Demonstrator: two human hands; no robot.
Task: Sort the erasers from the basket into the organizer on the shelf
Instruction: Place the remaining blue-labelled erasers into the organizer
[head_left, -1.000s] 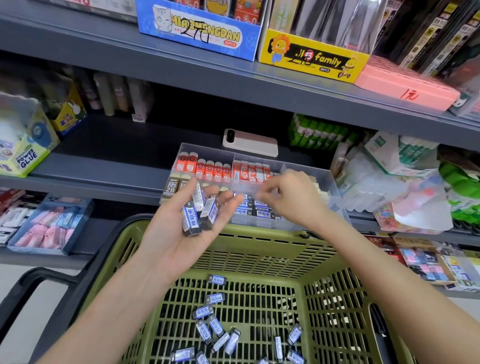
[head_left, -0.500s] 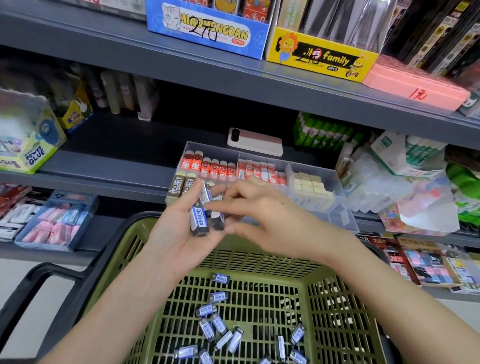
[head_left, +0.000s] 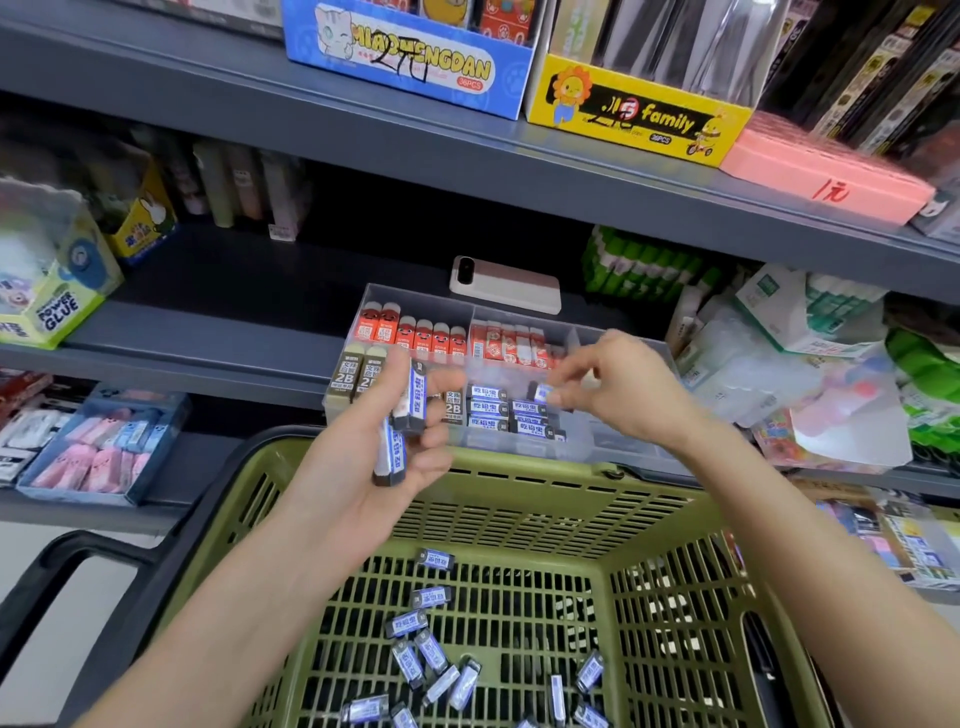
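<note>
My left hand (head_left: 379, 467) is cupped above the green basket's (head_left: 524, 512) far rim, holding a few black-and-blue erasers (head_left: 410, 410). My right hand (head_left: 618, 387) pinches one black-and-blue eraser (head_left: 541, 391) by its end over the clear organizer (head_left: 519, 317) on the shelf, just above the compartment with matching erasers (head_left: 511, 418). Other compartments hold red-sleeved erasers (head_left: 410, 332) and brown 2B erasers (head_left: 356, 376). Several more black-and-blue erasers (head_left: 421, 660) lie loose on the basket floor.
A pink-and-white phone (head_left: 506, 285) lies behind the organizer. Glue boxes (head_left: 52, 291) stand at the left, plastic-wrapped stationery packs (head_left: 795, 364) crowd the right. A blue tray of pink erasers (head_left: 104, 449) sits on the lower shelf at left. Display boxes (head_left: 639, 109) line the shelf above.
My right hand took one eraser from the stack in my left hand and carried it right, over the organizer. The left hand stayed in place with fewer erasers.
</note>
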